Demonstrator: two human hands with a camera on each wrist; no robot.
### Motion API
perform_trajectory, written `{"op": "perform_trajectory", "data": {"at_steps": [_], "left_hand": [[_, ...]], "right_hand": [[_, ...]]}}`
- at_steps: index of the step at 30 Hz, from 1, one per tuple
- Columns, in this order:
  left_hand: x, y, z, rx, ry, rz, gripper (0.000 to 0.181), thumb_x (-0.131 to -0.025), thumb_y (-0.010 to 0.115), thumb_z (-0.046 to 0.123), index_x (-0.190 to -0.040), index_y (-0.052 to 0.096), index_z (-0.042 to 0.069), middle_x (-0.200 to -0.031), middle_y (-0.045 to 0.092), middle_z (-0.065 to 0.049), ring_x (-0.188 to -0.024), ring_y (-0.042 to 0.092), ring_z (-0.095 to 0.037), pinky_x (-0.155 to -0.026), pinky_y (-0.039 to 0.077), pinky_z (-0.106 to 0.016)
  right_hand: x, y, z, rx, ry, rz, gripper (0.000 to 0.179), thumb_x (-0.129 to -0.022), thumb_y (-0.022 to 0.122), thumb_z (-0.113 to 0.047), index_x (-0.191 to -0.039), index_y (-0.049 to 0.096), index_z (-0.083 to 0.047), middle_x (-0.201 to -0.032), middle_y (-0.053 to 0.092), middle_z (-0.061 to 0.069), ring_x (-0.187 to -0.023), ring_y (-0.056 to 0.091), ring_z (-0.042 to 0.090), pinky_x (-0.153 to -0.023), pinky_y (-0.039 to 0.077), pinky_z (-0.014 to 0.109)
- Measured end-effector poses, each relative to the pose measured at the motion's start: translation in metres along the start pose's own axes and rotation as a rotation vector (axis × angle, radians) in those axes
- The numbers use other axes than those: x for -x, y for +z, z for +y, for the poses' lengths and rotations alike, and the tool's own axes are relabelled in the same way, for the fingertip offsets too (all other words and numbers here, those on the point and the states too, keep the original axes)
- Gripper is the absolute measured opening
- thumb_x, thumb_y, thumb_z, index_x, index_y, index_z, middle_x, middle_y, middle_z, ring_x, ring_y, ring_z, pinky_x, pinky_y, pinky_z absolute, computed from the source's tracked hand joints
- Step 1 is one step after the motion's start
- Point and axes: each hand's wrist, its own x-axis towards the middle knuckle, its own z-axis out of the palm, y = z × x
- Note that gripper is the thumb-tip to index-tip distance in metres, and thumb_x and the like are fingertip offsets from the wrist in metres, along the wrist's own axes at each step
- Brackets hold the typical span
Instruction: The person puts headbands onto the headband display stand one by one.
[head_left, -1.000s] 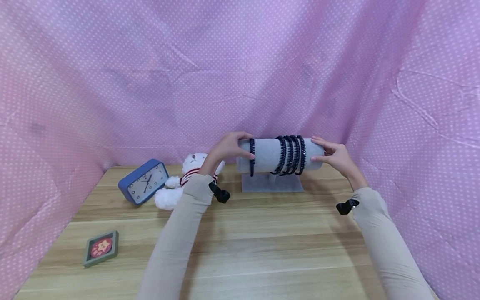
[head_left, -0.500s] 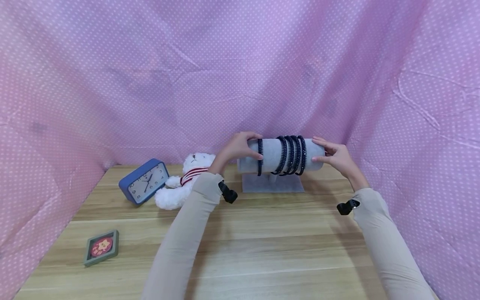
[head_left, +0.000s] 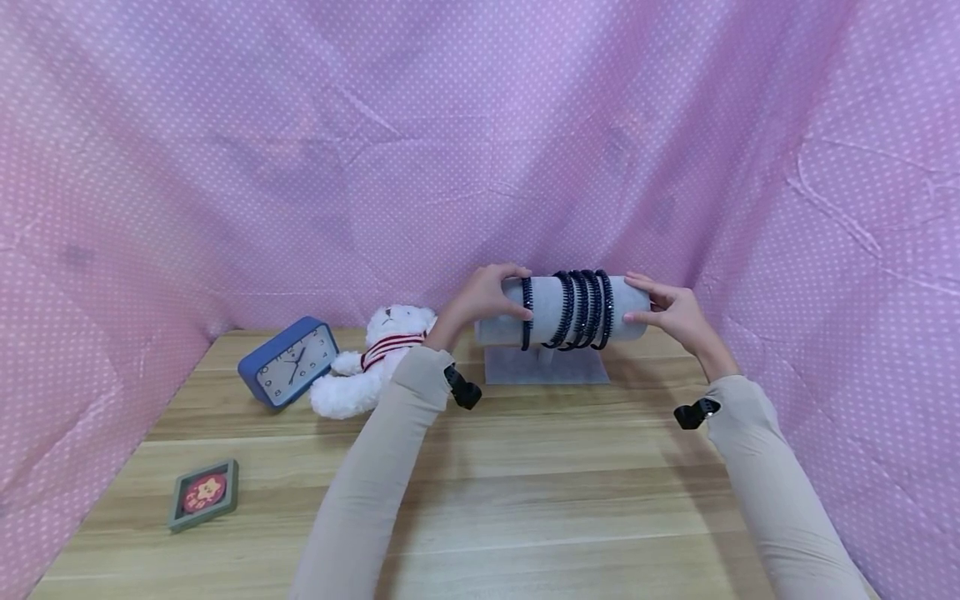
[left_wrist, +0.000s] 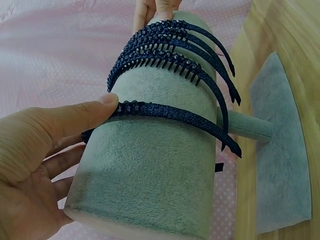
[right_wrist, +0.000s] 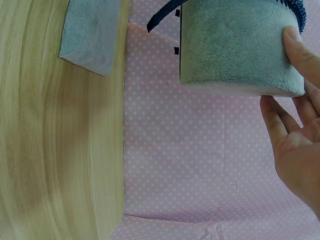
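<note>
A grey plush cylinder stand (head_left: 544, 310) lies horizontally on a post above its flat base (head_left: 510, 372). My left hand (head_left: 482, 297) curls over its left part and holds a dark navy beaded headband (head_left: 527, 332). In the left wrist view the thumb presses on the beads of that headband (left_wrist: 165, 112), whose free end points toward the base. Several similar toothed headbands (head_left: 582, 310) sit close together farther right on the cylinder. My right hand (head_left: 677, 318) grips the cylinder's right end, thumb in front and fingers over the top and end face (right_wrist: 240, 91).
On the left of the wooden table (head_left: 525, 483) stand a blue clock (head_left: 292, 364) and a white plush bear (head_left: 356, 387) in a striped top, partly behind my left sleeve. A small framed star picture (head_left: 203, 495) lies nearer. Pink dotted cloth (head_left: 480, 150) surrounds the table.
My left hand has slid the headband rightward along the cylinder, closer to the group of others. The right hand stays at the right end.
</note>
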Motion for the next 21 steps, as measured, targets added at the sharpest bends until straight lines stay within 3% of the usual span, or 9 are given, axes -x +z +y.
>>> {"op": "perform_trajectory", "data": {"at_steps": [6, 16, 21], "left_hand": [[0.001, 0.004, 0.000, 0.011, 0.005, 0.018, 0.072, -0.077, 0.091, 0.021, -0.142, 0.060, 0.017, -0.155, 0.052, -0.003, -0.146, 0.042, -0.025, -0.120, 0.037, -0.044], [0.002, 0.018, 0.011, -0.108, 0.037, 0.045, 0.070, -0.077, 0.091, 0.024, -0.140, 0.061, 0.019, -0.152, 0.055, 0.000, -0.145, 0.045, -0.023, -0.122, 0.032, -0.045], [0.001, 0.024, 0.013, -0.117, 0.052, 0.061, 0.071, -0.077, 0.091, 0.024, -0.142, 0.060, 0.019, -0.152, 0.055, -0.002, -0.144, 0.046, -0.023, -0.121, 0.037, -0.042]], "right_hand": [[0.001, 0.000, -0.002, 0.003, 0.011, -0.002, 0.064, -0.084, 0.081, -0.002, -0.144, 0.058, -0.005, -0.158, 0.046, 0.010, -0.131, 0.053, -0.002, -0.098, 0.045, 0.005], [0.002, 0.000, -0.003, 0.013, 0.016, -0.011, 0.064, -0.085, 0.081, -0.004, -0.145, 0.057, -0.005, -0.159, 0.045, 0.009, -0.137, 0.051, 0.006, -0.098, 0.044, 0.005], [0.002, -0.001, -0.002, 0.016, -0.002, -0.013, 0.064, -0.085, 0.081, -0.004, -0.144, 0.056, -0.004, -0.159, 0.045, 0.010, -0.130, 0.054, -0.001, -0.097, 0.045, 0.006]]}}
